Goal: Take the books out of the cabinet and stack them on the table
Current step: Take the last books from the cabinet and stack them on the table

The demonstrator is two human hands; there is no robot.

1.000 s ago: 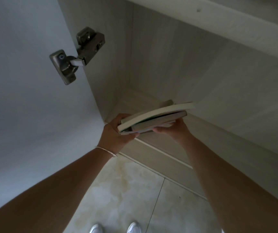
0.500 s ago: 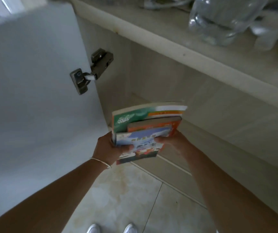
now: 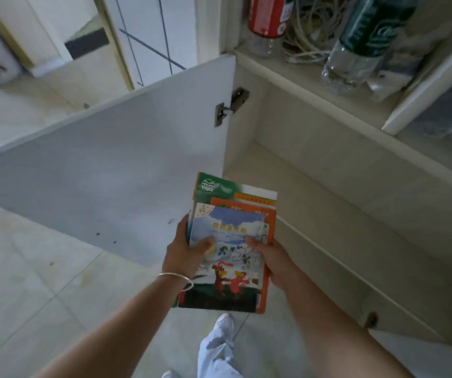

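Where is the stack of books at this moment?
In the head view, the stack of books is low in the centre, held between the left hand and right hand, before the open cabinet.

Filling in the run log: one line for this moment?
phase: carrying | left hand: grips books | right hand: grips books | cabinet door: open

Soft, even daylight filled the scene, brightest at the upper left, where the pale floor (image 3: 14, 115) washed out. The cabinet (image 3: 315, 165) interior sat in mild shade. Wide-angle distortion bent straight edges (most at the corners). Motion blur smeared the bottles (image 3: 356, 45) and the far-left objects; no harsh glare showed.
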